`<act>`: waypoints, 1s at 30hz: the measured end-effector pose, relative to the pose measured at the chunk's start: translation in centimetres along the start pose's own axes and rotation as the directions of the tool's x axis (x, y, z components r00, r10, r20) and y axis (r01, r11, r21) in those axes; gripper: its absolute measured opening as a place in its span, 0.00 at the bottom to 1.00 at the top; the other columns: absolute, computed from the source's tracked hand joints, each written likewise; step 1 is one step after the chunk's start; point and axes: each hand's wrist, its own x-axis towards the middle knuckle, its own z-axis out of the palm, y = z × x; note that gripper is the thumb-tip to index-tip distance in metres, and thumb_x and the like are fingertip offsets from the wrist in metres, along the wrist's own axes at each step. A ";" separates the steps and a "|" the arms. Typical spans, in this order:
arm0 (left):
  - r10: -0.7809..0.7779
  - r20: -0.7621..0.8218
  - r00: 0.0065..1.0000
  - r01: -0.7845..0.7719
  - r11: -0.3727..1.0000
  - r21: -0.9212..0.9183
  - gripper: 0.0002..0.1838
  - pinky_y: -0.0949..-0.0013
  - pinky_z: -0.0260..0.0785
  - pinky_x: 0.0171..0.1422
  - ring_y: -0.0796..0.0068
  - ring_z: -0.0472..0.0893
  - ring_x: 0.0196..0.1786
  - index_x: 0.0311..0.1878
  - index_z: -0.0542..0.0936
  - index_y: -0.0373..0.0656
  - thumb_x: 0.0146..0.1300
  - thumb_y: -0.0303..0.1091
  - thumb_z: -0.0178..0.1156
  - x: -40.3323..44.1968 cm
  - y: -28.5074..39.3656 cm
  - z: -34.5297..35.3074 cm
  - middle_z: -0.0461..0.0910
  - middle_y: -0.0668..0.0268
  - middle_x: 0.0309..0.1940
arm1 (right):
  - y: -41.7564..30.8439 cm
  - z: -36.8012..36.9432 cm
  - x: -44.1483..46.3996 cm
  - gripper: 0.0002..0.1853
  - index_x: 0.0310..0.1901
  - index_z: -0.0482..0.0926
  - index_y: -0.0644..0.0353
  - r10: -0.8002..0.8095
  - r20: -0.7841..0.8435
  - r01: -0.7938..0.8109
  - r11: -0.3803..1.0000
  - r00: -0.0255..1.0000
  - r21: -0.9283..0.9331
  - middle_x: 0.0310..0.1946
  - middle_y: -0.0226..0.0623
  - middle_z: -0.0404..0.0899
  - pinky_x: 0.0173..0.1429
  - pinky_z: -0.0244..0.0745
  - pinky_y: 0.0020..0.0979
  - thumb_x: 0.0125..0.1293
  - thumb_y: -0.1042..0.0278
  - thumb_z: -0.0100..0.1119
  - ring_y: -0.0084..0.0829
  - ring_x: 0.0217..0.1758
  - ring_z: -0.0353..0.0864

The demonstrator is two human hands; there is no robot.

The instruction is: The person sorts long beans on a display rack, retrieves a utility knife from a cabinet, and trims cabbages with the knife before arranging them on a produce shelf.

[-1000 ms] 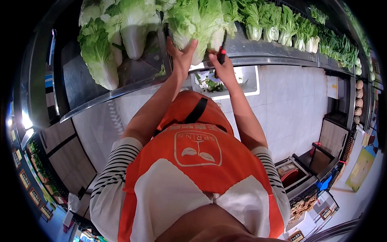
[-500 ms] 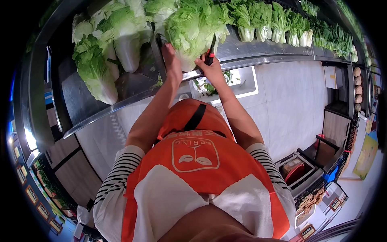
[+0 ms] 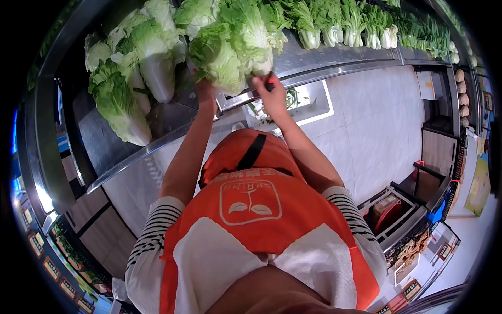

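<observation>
Leafy napa cabbage [image 3: 217, 60] lies at the counter's front edge, its pale base toward me. My left hand [image 3: 205, 91] grips it from the left, with the fingers mostly hidden behind the leaves. Just right of it is another napa cabbage [image 3: 251, 36], its white base close to my right hand [image 3: 272, 97]. That hand is closed around a knife [image 3: 270, 82] with a black and red handle; its blade cannot be made out now.
More napa cabbages [image 3: 157, 63] lie on the metal counter [image 3: 319, 62] to the left. Bunches of bok choy [image 3: 332, 26] line the back right. Below the counter edge, a white bin [image 3: 328, 104] holds green scraps. Several round tan items [image 3: 462, 97] sit far right.
My left hand and the cabbage in it have shifted left and down, apart from the neighbouring cabbage. The knife's dark blade, visible before, no longer shows clearly.
</observation>
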 end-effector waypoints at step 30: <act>0.699 0.662 0.270 -0.958 0.125 0.259 0.30 0.53 0.65 0.57 0.51 0.71 0.56 0.56 0.67 0.38 0.50 0.35 0.67 -11.3 6.5 4.9 0.68 0.53 0.55 | -0.1 -1.9 15.0 0.13 0.29 0.66 0.59 0.241 0.108 -0.264 0.870 0.964 0.417 0.21 0.33 0.74 0.24 0.69 0.26 0.49 0.83 0.61 0.27 0.21 0.77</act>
